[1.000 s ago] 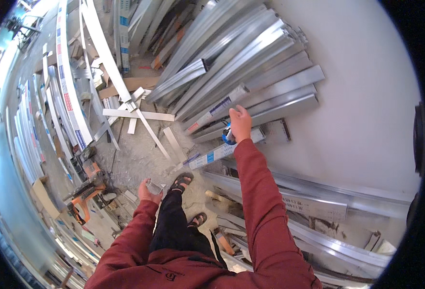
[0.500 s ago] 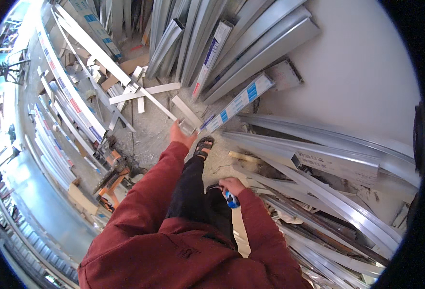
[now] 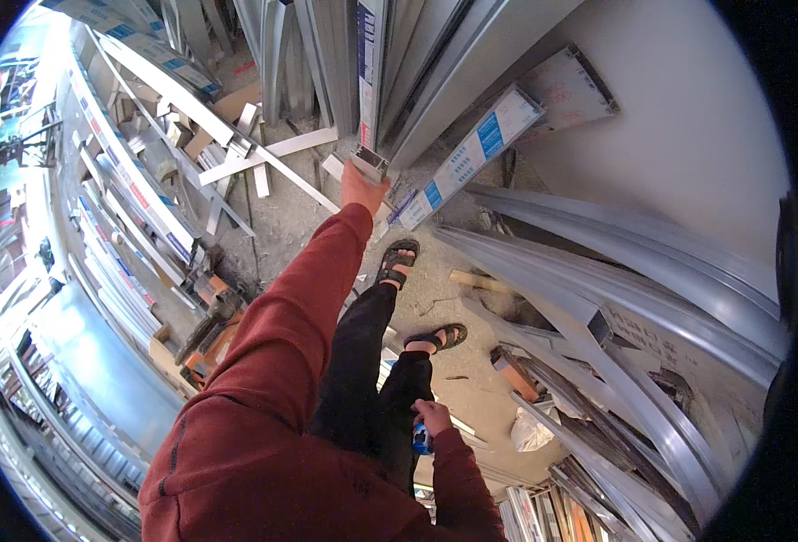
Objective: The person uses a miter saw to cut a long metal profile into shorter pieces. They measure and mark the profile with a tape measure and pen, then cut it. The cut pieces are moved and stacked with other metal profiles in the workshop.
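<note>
At the end of my outstretched left arm, my left hand (image 3: 363,190) is closed on a short hollow metal profile piece (image 3: 368,163). The piece's dark rectangular opening shows just below the foot of a standing profile with a printed film (image 3: 368,77). The fingers' far side is partly hidden. Lower down, beside my right leg, my right hand (image 3: 431,415) is wrapped round a small rounded blue object (image 3: 422,440), which looks like a tape measure. My sandalled feet stand on the dusty floor between the two hands.
Long metal profiles (image 3: 453,77) lean along the far wall. More profiles (image 3: 616,280) lie to the right, near a white plastic bag (image 3: 530,432). White offcuts (image 3: 281,147) cross on the floor at left. An orange and black power tool (image 3: 209,334) stands by my left arm.
My left hand has moved away from me and slightly right with the metal piece. The right hand has dropped lower, still holding the blue object. A step has shifted the whole view.
</note>
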The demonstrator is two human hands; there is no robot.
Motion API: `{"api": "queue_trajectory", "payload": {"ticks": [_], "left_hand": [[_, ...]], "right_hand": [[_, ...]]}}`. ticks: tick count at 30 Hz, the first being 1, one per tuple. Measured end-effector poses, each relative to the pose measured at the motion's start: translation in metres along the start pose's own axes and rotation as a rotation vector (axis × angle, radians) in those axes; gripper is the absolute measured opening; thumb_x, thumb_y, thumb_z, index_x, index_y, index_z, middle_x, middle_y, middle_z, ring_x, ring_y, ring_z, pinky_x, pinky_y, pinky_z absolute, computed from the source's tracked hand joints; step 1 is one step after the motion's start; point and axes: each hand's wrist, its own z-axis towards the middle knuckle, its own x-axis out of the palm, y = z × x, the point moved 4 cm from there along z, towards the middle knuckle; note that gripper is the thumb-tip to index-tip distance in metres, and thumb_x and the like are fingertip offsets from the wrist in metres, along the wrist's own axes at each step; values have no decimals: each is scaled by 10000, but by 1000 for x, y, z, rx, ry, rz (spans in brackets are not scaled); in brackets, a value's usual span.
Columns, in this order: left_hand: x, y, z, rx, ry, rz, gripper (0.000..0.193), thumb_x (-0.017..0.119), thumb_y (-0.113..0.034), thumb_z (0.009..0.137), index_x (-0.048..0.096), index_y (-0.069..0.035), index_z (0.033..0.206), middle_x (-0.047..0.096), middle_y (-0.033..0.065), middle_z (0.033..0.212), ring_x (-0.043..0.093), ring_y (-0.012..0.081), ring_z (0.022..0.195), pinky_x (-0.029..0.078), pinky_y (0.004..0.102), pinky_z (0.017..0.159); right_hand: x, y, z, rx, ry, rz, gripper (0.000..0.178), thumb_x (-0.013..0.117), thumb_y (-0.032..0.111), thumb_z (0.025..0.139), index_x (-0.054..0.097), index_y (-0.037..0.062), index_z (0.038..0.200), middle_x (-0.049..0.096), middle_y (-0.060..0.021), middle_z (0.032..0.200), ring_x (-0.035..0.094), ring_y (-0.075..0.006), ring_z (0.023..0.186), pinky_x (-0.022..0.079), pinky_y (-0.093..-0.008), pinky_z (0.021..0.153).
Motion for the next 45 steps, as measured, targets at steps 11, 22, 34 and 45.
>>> {"api": "queue_trajectory", "payload": {"ticks": [11,22,34,45], "left_hand": [[-6,36,70,-6,-201,-85,685,827,-91,681,446,2,1242,589,179,1156,573,343,1108,449,397,956],[-14,21,125,122,-202,65,861,820,-151,693,356,54,1389,462,254,1369,448,381,1283,353,399,1096],[-1,-233,30,390,-106,-193,680,793,-129,735,457,-17,1315,500,184,1298,461,338,1243,377,412,1055],[23,-380,30,309,-276,-64,884,817,-211,702,336,-50,1427,338,210,1452,325,388,1350,255,480,1118]], "right_hand": [[-3,-34,33,115,-14,49,461,583,434,931,717,-6,960,685,-92,712,626,-174,663,479,-340,646],[-4,10,32,42,-6,26,392,566,346,962,694,-25,967,644,-86,664,599,-169,584,495,-322,577],[-7,5,-14,-20,84,-187,538,585,514,891,727,-4,915,714,-174,841,693,-265,743,522,-385,688],[36,-114,-23,-131,-359,-334,516,585,505,844,668,13,974,673,-249,1005,649,-409,955,522,-498,803]]}}
